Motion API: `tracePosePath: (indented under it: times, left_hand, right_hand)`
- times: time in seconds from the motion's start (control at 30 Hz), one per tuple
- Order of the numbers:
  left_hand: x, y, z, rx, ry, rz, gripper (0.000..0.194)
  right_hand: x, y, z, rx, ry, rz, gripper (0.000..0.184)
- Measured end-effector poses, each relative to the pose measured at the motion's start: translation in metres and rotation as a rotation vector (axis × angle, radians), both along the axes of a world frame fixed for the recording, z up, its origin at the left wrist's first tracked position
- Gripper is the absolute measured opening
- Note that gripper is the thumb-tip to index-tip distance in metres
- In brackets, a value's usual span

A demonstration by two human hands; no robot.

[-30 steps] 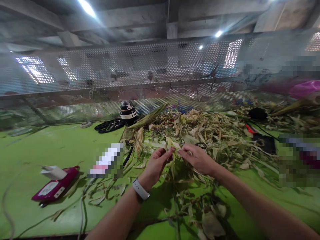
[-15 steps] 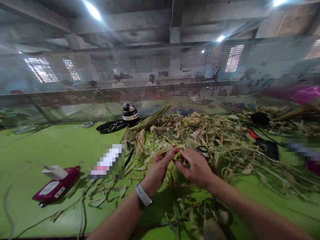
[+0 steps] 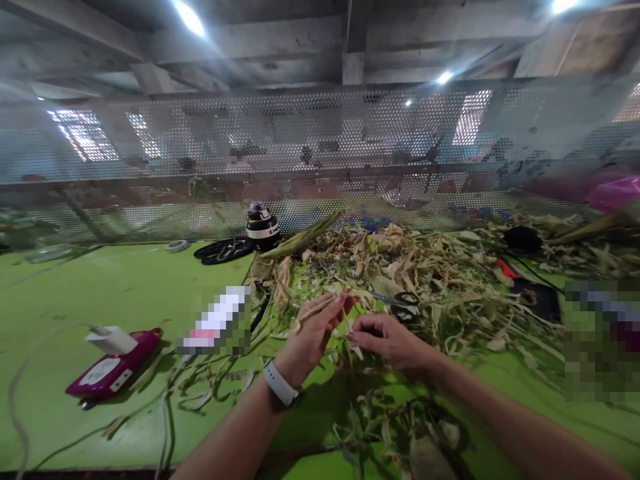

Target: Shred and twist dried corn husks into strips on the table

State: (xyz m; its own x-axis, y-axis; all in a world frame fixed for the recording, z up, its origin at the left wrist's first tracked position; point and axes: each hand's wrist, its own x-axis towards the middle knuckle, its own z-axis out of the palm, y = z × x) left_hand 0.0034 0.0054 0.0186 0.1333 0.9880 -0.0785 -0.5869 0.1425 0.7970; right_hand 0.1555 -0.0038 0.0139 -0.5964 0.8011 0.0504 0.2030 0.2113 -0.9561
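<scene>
My left hand [image 3: 311, 335], with a pale watch strap at the wrist, is closed on a light corn husk strip [image 3: 311, 309] that lies along its fingers. Thumb and forefinger of my right hand [image 3: 389, 341] pinch the lower part of a thin husk strip [image 3: 349, 323], which runs up toward the left fingertips. Whether both hands hold one and the same strip I cannot tell. Just beyond the right hand lie dark-handled scissors [image 3: 407, 299], on the edge of a large heap of dry corn husks [image 3: 440, 267].
A purple power strip [image 3: 114, 371] with a white plug and a blurred-out phone-like object [image 3: 217, 321] lie left on the green table [image 3: 45, 300]. Behind stand a black jar [image 3: 262, 230] and a perforated screen [image 3: 300, 133]. More husk scraps [image 3: 425, 447] lie at the front.
My right hand has drawn down and slightly away from the left, with the thin strip now stretched between them. The left hand's fingers have straightened somewhat.
</scene>
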Motion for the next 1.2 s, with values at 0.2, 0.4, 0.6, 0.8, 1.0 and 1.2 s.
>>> tracePosePath:
  times: [0.2,0.4,0.6,0.8,1.0,1.2]
  left_hand:
    - [-0.005,0.001,-0.003,-0.063,0.014,-0.068,0.024]
    - [-0.005,-0.004,-0.004,-0.008,0.265,-0.112,0.031]
    - [-0.001,-0.008,-0.008,0.061,0.344,-0.183,0.035]
    - [0.002,-0.007,-0.007,0.237,0.447,-0.259,0.027]
    - [-0.001,-0.001,-0.009,0.263,0.524,-0.107,0.029]
    - [0.000,-0.001,-0.013,0.316,0.618,-0.234,0.027]
  right_hand:
    - [-0.001,-0.001,-0.003,0.141,-0.133,0.090,0.025]
    - [0.005,-0.009,0.009,0.585,-0.144,-0.210,0.027]
    - [0.016,0.010,0.010,0.576,-0.040,-0.586,0.026]
    - [0.002,0.010,-0.002,0.173,0.278,-0.497,0.028]
    - [0.002,0.014,-0.006,0.052,0.319,-0.647,0.033]
    - [0.016,0.011,0.010,0.536,-0.122,-0.673,0.034]
